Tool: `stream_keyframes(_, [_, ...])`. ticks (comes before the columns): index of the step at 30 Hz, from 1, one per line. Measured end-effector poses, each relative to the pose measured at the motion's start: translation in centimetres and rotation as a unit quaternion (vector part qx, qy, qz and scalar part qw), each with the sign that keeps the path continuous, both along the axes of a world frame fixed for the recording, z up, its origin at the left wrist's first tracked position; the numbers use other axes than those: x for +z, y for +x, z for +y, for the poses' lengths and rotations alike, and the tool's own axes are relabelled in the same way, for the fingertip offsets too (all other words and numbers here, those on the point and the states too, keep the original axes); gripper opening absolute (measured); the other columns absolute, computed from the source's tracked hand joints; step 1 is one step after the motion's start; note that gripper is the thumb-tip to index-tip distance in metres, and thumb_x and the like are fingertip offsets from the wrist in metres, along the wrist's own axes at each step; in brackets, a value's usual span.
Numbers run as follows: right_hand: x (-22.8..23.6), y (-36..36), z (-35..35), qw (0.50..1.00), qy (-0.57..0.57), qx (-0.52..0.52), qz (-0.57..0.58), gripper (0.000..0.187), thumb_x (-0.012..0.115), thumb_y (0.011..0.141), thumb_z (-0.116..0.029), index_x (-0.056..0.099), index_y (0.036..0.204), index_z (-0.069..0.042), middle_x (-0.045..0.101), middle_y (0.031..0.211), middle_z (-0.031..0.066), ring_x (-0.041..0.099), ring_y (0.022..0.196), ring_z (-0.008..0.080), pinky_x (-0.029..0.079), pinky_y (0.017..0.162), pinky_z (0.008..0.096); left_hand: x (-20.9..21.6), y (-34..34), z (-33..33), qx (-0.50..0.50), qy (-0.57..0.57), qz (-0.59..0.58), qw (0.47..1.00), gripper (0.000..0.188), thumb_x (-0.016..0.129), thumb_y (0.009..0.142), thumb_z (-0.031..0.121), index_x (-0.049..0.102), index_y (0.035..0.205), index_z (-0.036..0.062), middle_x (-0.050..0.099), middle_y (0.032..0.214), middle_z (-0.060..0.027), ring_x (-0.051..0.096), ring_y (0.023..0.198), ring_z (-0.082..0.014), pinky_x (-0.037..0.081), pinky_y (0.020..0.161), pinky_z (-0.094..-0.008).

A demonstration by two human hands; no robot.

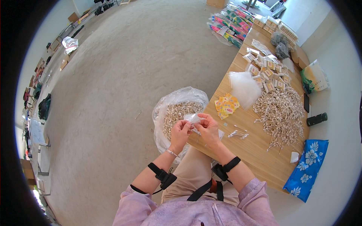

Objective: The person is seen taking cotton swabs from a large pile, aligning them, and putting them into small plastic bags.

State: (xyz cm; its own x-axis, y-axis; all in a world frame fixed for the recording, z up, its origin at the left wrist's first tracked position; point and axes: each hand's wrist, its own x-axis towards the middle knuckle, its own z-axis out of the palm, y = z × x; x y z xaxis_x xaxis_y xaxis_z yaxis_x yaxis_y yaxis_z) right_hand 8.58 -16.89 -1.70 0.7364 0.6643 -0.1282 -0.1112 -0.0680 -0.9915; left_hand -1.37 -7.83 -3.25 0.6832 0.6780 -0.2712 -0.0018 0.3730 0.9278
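Observation:
Both hands meet over a big clear bag of loose cotton swabs (175,115) beside the table. Between them is a small clear plastic bag (192,118), pinched by my left hand (181,130) and my right hand (207,127). Whether anything lies inside the small bag cannot be made out. On the table to the right of my right hand lies a short row of cotton swabs (238,134). Yellow printed cards (227,105) and a stack of clear plastic bags (244,89) are just beyond it.
A large heap of cotton swabs (281,116) covers the right of the wooden table (260,158). Filled packets (268,75) pile up behind it. A black cylinder (316,119) and a blue floral bag (307,169) are along the wall side. Colourful wrapped bundles (232,24) stand past the far end.

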Motion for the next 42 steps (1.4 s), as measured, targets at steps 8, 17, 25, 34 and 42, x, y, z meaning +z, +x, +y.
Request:
stream_keyframes(8, [-0.6,0.1,0.0,0.999,-0.001,0.004,-0.036,0.033,0.06,0.082,0.003,0.054,0.115,0.002,0.067,0.082,0.0097,0.064,0.073,0.0127,0.051,0.065,0.0249,0.6,0.0,0.0,-0.018,-0.083,0.0,0.996,0.012,0.055,0.095,0.017,0.058,0.097,0.0055,0.064,0.092,-0.0032,0.063,0.085,-0.0104,0.051,0.068,-0.0228])
stream_keyframes(17, [-0.7,0.0,0.1,1.0,-0.004,-0.015,-0.024,0.028,0.055,0.084,0.004,0.056,0.112,0.001,0.066,0.08,0.0072,0.063,0.073,0.011,0.05,0.064,0.0247,1.2,0.0,0.0,-0.033,-0.116,0.004,0.993,0.014,0.055,0.095,0.018,0.059,0.094,0.0047,0.064,0.089,-0.0021,0.063,0.083,-0.0094,0.049,0.066,-0.0213])
stream_keyframes(25, [-0.4,-0.1,0.3,1.0,0.008,-0.027,-0.007,0.027,0.058,0.085,0.0,0.058,0.112,-0.002,0.064,0.077,0.0034,0.059,0.069,0.0085,0.049,0.064,0.0233,0.4,0.1,-0.2,-0.034,-0.048,0.028,0.998,0.016,0.056,0.094,0.018,0.06,0.093,0.0026,0.063,0.086,-0.0023,0.063,0.08,-0.0094,0.051,0.066,-0.0217])
stream_keyframes(34, [0.6,0.1,0.5,0.985,-0.012,-0.004,-0.172,0.034,0.064,0.08,-0.001,0.063,0.114,-0.007,0.062,0.086,0.0059,0.059,0.072,0.0116,0.05,0.064,0.0257,0.0,0.1,0.0,-0.042,0.068,0.045,0.996,0.016,0.058,0.092,0.016,0.059,0.091,0.0,0.062,0.082,-0.0025,0.059,0.073,-0.0086,0.051,0.065,-0.0227])
stream_keyframes(42, [-0.5,0.4,0.8,0.979,-0.011,-0.026,-0.201,0.016,0.066,0.079,-0.002,0.064,0.095,-0.002,0.062,0.079,0.0065,0.058,0.066,0.0126,0.048,0.059,0.026,0.2,0.2,-0.5,-0.001,0.126,0.014,0.992,0.03,0.065,0.086,0.007,0.048,0.109,-0.0003,0.057,0.097,-0.0065,0.06,0.08,-0.0109,0.052,0.066,-0.0239])
